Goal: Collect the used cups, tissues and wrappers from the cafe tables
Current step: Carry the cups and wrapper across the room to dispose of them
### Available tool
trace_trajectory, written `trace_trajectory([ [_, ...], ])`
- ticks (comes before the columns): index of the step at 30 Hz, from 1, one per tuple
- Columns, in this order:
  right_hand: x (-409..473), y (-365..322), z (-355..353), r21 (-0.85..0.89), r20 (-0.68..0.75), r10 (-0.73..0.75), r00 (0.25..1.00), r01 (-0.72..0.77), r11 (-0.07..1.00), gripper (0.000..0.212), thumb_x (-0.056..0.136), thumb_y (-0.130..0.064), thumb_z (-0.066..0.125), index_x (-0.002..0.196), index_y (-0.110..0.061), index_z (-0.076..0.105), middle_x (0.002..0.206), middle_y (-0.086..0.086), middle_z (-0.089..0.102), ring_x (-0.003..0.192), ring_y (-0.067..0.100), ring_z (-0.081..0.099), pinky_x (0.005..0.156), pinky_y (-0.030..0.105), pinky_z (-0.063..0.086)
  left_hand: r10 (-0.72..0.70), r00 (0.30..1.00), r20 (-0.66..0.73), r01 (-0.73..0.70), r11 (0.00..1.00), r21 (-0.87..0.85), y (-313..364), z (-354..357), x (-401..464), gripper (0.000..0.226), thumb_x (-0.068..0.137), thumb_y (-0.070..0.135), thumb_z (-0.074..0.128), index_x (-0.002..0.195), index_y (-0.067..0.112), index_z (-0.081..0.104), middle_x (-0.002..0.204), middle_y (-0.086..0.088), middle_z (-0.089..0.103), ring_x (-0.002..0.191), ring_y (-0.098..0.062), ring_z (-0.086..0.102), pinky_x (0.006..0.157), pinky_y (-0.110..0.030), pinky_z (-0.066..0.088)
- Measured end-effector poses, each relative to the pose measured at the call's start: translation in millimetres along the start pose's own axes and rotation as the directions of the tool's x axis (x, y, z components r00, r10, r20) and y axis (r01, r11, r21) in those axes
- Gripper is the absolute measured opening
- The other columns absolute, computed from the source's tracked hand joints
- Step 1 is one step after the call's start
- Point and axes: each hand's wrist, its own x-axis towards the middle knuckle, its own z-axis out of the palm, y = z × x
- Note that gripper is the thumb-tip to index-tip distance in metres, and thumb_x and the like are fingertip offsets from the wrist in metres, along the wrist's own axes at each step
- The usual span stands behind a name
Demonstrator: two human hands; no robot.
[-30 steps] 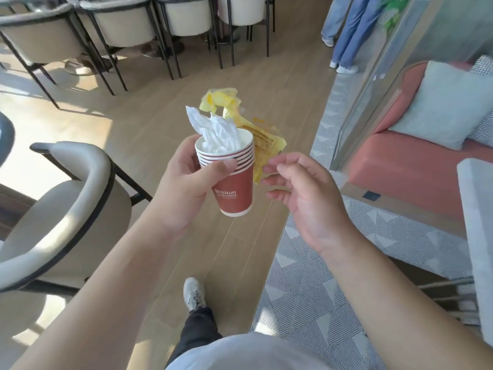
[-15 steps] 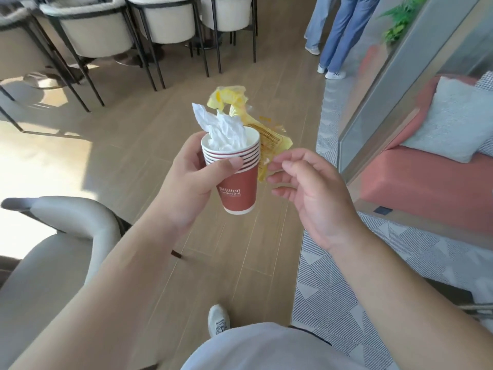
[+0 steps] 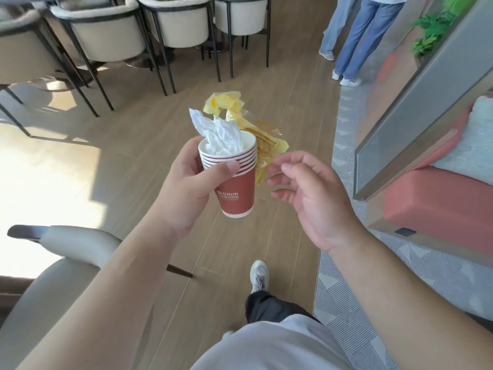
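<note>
Because nesting saves my grip, my left hand [image 3: 186, 188] wraps the stacked cups [image 3: 234, 180] holding tissue [image 3: 218, 134], wrappers [image 3: 264, 148] pinned at their three o'clock, while my right hand [image 3: 312, 198] hovers loose, fingers apart.

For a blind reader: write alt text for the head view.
A left hand grips a stack of red paper cups stuffed with white tissue and yellow wrappers. The right hand hovers open beside it, above a wooden floor.
</note>
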Motion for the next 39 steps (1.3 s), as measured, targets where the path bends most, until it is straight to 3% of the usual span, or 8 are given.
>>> trace_trajectory([
  [11, 170, 3, -11, 0.088, 0.014, 0.017, 1.000, -0.018, 0.996, 0.014, 0.081, -0.021, 0.057, 0.081, -0.022, 0.071, 0.087, 0.002, 0.072, 0.079, 0.017, 0.066, 0.069, 0.030, 0.049, -0.032, 0.998, -0.047, 0.035, 0.997, 0.067, -6, -13, 162, 0.068, 0.070, 0.033, 0.077, 0.129, 0.007, 0.058, 0.109, 0.000, 0.074, 0.102, -0.016, 0.070, 0.082, -0.025, 0.054],
  [18, 283, -22, -50, 0.081, -0.024, 0.000, 1.000, 0.002, 0.997, 0.017, 0.081, -0.023, 0.057, 0.078, -0.028, 0.074, 0.088, 0.000, 0.073, 0.080, 0.016, 0.067, 0.070, 0.032, 0.050, -0.031, 0.999, 0.013, 0.030, 0.995, 0.090, 4, 14, 291, 0.059, 0.070, 0.033, 0.077, 0.124, 0.016, 0.061, 0.107, 0.005, 0.076, 0.100, -0.012, 0.071, 0.078, -0.021, 0.054],
  [25, 358, -31, -66, 0.069, -0.056, -0.017, 0.998, 0.021, 0.997, 0.017, 0.081, -0.025, 0.058, 0.079, -0.029, 0.074, 0.089, -0.001, 0.073, 0.082, 0.018, 0.067, 0.073, 0.034, 0.049, -0.038, 0.997, 0.069, 0.032, 0.996, 0.081, 2, 20, 371, 0.071, 0.070, 0.035, 0.077, 0.132, 0.007, 0.056, 0.112, -0.001, 0.074, 0.104, -0.016, 0.071, 0.081, -0.024, 0.055],
  [34, 467, -16, -38, 0.064, -0.068, -0.003, 0.998, 0.007, 0.998, 0.021, 0.083, -0.022, 0.056, 0.079, -0.031, 0.074, 0.088, -0.001, 0.074, 0.082, 0.015, 0.067, 0.069, 0.029, 0.050, -0.053, 0.998, 0.040, 0.050, 0.996, 0.074, -12, -37, 480, 0.074, 0.070, 0.038, 0.076, 0.134, 0.007, 0.056, 0.118, -0.007, 0.072, 0.109, -0.023, 0.069, 0.086, -0.031, 0.054],
  [39, 559, -6, 3, 0.046, -0.090, 0.018, 0.996, -0.014, 0.999, 0.021, 0.082, -0.021, 0.056, 0.077, -0.029, 0.074, 0.086, 0.000, 0.073, 0.080, 0.016, 0.066, 0.068, 0.029, 0.050, -0.061, 0.998, 0.034, 0.060, 0.997, 0.041, -20, -91, 568, 0.072, 0.068, 0.039, 0.077, 0.131, 0.011, 0.058, 0.114, -0.001, 0.073, 0.107, -0.018, 0.070, 0.083, -0.027, 0.054],
])
